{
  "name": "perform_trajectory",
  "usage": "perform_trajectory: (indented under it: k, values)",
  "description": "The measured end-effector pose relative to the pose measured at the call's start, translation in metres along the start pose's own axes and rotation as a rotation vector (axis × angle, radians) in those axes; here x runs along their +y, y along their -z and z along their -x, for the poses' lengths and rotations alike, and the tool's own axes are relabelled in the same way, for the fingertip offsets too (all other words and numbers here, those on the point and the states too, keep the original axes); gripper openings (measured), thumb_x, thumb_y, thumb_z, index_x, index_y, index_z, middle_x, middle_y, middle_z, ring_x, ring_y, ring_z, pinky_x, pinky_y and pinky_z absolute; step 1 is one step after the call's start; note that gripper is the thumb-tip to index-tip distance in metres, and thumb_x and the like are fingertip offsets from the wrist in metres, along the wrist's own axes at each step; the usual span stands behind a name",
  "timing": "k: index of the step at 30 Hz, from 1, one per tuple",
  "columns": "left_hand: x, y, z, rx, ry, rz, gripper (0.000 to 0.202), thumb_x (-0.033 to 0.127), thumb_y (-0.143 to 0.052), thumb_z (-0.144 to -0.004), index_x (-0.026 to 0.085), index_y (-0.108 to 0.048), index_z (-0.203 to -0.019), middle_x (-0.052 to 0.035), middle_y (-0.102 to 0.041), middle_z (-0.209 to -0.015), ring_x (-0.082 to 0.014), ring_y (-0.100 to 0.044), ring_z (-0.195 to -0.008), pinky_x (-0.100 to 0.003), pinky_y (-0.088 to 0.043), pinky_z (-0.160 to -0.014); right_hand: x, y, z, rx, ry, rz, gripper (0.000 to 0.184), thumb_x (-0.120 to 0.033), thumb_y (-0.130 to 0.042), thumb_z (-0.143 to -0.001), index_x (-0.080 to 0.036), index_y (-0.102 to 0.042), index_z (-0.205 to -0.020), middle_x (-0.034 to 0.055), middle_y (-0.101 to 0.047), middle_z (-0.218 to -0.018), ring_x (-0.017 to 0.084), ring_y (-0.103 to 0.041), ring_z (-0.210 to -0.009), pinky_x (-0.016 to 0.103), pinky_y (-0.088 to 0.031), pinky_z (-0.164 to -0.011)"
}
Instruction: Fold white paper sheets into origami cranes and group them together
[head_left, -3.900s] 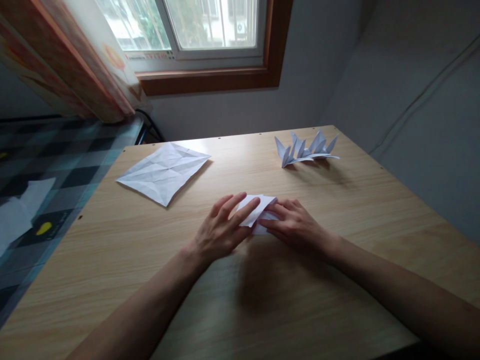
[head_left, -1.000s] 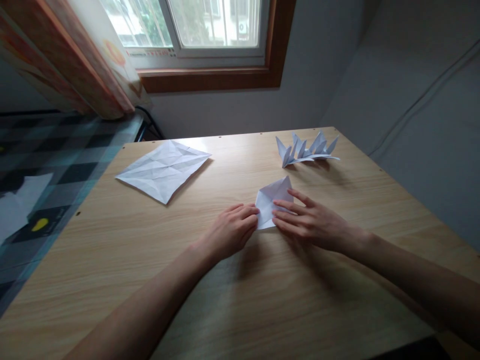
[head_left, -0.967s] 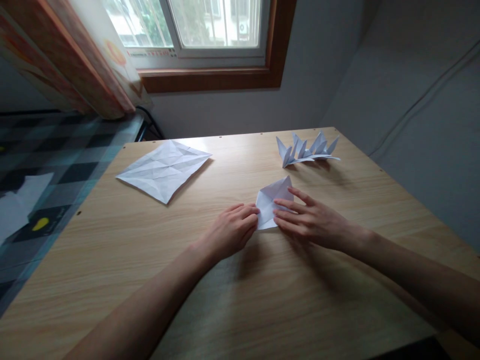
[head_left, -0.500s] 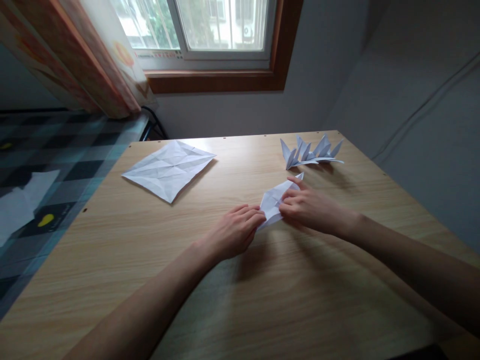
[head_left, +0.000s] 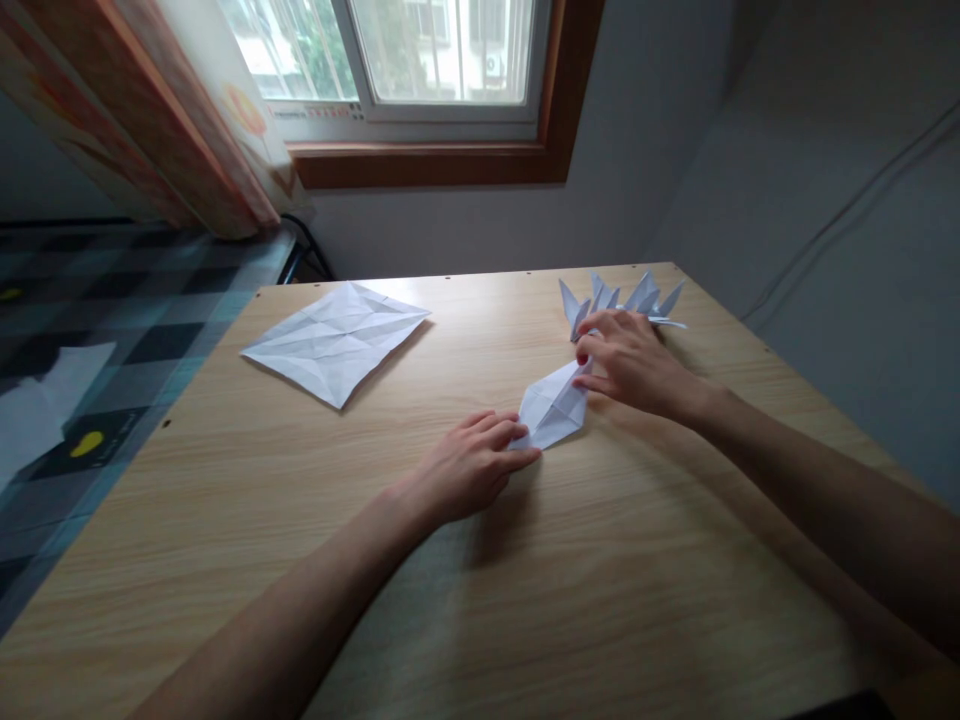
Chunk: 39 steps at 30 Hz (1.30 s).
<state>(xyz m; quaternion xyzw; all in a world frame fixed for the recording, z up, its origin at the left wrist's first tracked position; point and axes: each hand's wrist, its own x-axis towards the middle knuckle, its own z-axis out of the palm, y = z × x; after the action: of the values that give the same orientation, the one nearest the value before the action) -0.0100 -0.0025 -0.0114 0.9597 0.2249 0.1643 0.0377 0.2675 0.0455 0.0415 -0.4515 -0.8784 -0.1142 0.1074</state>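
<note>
Two hands [head_left: 474, 462] [head_left: 641, 367] touching one folded paper [head_left: 553, 408].

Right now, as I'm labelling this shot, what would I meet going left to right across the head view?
Loose papers, creased sheet, left hand, folded paper, right hand, wall cord.

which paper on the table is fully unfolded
The big creased sheet at left; the middle paper is folded smaller, and the far-right pieces have upright points.
</note>
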Motion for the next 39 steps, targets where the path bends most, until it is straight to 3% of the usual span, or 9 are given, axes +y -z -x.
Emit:
perform_trajectory:
  k: [3, 7, 10, 14, 19, 24, 28, 34, 39]
  values:
    - [0.002, 0.002, -0.001, -0.019, 0.002, -0.012, 0.035, 0.013, -0.053, -0.087, 0.025, -0.065, -0.117, -0.0059, -0.063, -0.129, -0.0241, -0.053, -0.126, -0.043, -0.042, -0.106, 0.001, -0.020, 0.008, 0.134, -0.204, -0.146, 0.033, -0.036, -0.067, -0.083, -0.018, -0.060, -0.109, 0.0146, -0.056, -0.125, 0.034, -0.049, -0.118, 0.051, -0.039, -0.097]
    - [0.003, 0.004, -0.002, -0.032, -0.004, -0.010, 0.029, 0.016, -0.048, -0.092, 0.020, -0.065, -0.115, -0.0039, -0.060, -0.136, -0.0233, -0.052, -0.128, -0.043, -0.039, -0.108, -0.017, -0.043, 0.024, 0.336, -0.524, -0.404, 0.058, -0.042, -0.071, -0.076, -0.017, -0.051, -0.125, 0.0160, -0.057, -0.121, 0.033, -0.055, -0.108, 0.050, -0.047, -0.089]
    - [0.004, 0.006, -0.003, -0.027, 0.003, -0.001, 0.027, 0.021, -0.044, -0.096, 0.021, -0.065, -0.114, -0.0025, -0.064, -0.131, -0.0212, -0.056, -0.122, -0.040, -0.041, -0.104, -0.037, -0.051, 0.030, 0.262, -0.608, -0.670, 0.063, -0.043, -0.072, -0.074, -0.017, -0.051, -0.126, 0.0128, -0.061, -0.111, 0.025, -0.060, -0.083, 0.041, -0.053, -0.072]
    - [0.006, 0.008, -0.004, -0.059, -0.014, 0.011, 0.028, 0.028, -0.053, -0.094, 0.021, -0.062, -0.119, -0.0047, -0.063, -0.132, -0.0237, -0.058, -0.117, -0.040, -0.044, -0.097, -0.054, -0.054, 0.024, 0.153, -0.579, -0.851, 0.063, -0.033, -0.074, -0.073, -0.016, -0.052, -0.129, 0.0066, -0.065, -0.096, 0.020, -0.061, -0.078, 0.034, -0.053, -0.071]
    - [0.003, 0.009, -0.001, 0.003, 0.040, 0.097, 0.030, 0.035, -0.058, -0.092, 0.023, -0.061, -0.118, -0.0054, -0.067, -0.124, -0.0227, -0.060, -0.105, -0.038, -0.045, -0.090, -0.060, -0.054, 0.007, 0.101, -0.550, -0.883, 0.040, -0.020, -0.067, -0.075, -0.016, -0.065, -0.115, 0.0019, -0.067, -0.079, 0.016, -0.061, -0.070, 0.029, -0.050, -0.067]
    - [-0.010, 0.004, 0.000, 0.369, 0.457, 0.134, 0.039, 0.024, -0.066, -0.083, 0.018, -0.058, -0.120, -0.0099, -0.065, -0.114, -0.0247, -0.057, -0.105, -0.041, -0.047, -0.091, -0.064, -0.050, 0.001, 0.064, -0.476, -0.847, 0.027, -0.015, -0.067, -0.074, -0.016, -0.071, -0.101, 0.0022, -0.069, -0.078, 0.016, -0.060, -0.069, 0.028, -0.046, -0.066]
    - [-0.019, 0.001, -0.003, 0.373, 0.698, 0.219, 0.060, 0.021, -0.071, -0.077, 0.019, -0.050, -0.132, -0.0069, -0.067, -0.106, -0.0214, -0.059, -0.090, -0.040, -0.049, -0.084, -0.067, -0.048, 0.002, 0.069, -0.412, -0.798, 0.023, -0.013, -0.069, -0.074, -0.016, -0.072, -0.096, 0.0036, -0.069, -0.082, 0.017, -0.058, -0.073, 0.029, -0.044, -0.069]
    - [-0.019, 0.006, -0.005, 0.258, 0.659, 0.179, 0.006, 0.023, -0.070, -0.078, 0.021, -0.070, -0.084, -0.0022, -0.066, -0.079, -0.0209, -0.058, -0.084, -0.037, -0.046, -0.079, -0.071, -0.048, 0.003, 0.100, -0.315, -0.791, 0.011, -0.012, -0.067, -0.077, -0.018, -0.071, -0.085, 0.0017, -0.068, -0.078, 0.016, -0.057, -0.072, 0.029, -0.042, -0.070]
    - [-0.018, 0.007, -0.004, 0.283, 0.629, 0.212, 0.011, 0.017, -0.065, -0.079, 0.018, -0.066, -0.069, -0.0009, -0.064, -0.070, -0.0169, -0.057, -0.072, -0.032, -0.046, -0.070, -0.074, -0.045, 0.005, 0.130, -0.257, -0.749, 0.009, -0.014, -0.065, -0.081, -0.018, -0.071, -0.085, 0.0021, -0.067, -0.075, 0.017, -0.059, -0.072, 0.030, -0.043, -0.071]
